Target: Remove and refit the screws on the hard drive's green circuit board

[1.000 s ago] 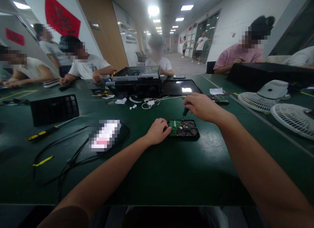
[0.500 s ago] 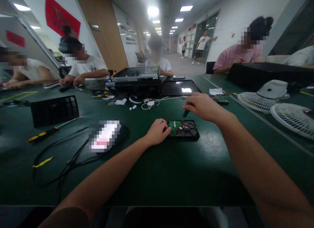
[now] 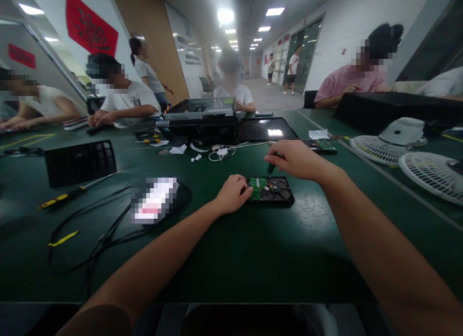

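Observation:
A black hard drive with a green circuit board lies on the green table in front of me. My left hand is curled against the drive's left end and steadies it. Above the drive's far edge, my right hand is closed round the dark handle of a screwdriver, which points down beside the drive's far edge. The tip is too small to make out.
An open black computer case and white cables lie beyond the drive. A black grille panel, a yellow-handled screwdriver and black cables sit at left. White fan grilles lie at right. Several people sit round the table.
My right hand with the screwdriver has shifted slightly left and lower over the drive's far edge. My left hand has stayed put. A person has walked into view at the back left.

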Demonstrator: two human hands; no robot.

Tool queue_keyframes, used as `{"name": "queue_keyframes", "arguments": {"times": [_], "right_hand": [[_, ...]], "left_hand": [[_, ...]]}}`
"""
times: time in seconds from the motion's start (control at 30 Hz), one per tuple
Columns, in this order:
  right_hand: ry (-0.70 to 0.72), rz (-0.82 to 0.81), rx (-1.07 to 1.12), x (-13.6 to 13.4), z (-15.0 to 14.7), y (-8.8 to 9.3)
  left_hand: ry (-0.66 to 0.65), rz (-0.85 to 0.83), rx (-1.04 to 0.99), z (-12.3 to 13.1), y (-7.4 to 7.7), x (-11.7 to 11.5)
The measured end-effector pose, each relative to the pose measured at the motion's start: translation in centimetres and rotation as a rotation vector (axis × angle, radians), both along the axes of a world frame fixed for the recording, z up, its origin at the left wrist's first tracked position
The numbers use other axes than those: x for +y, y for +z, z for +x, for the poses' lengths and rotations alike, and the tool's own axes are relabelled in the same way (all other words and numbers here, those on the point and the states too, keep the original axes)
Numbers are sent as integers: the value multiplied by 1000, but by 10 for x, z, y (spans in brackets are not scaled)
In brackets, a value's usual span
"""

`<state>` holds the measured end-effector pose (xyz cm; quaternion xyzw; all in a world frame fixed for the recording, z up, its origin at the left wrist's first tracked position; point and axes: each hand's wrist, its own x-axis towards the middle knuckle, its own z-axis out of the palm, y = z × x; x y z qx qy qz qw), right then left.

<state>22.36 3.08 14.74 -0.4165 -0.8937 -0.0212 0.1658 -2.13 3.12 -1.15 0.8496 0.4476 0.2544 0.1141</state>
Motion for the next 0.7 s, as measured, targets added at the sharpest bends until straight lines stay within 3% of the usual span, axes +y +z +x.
{"name": "queue_keyframes", "arguments": {"times": [0.33,0.7], "right_hand": [[-1,-123,43,-3,1,-1],[-19,-97,14,0,3,-1]], "left_hand": [[-3,-13,-5,1,4,-3],[7,-15,17,1,3,-1]]}}
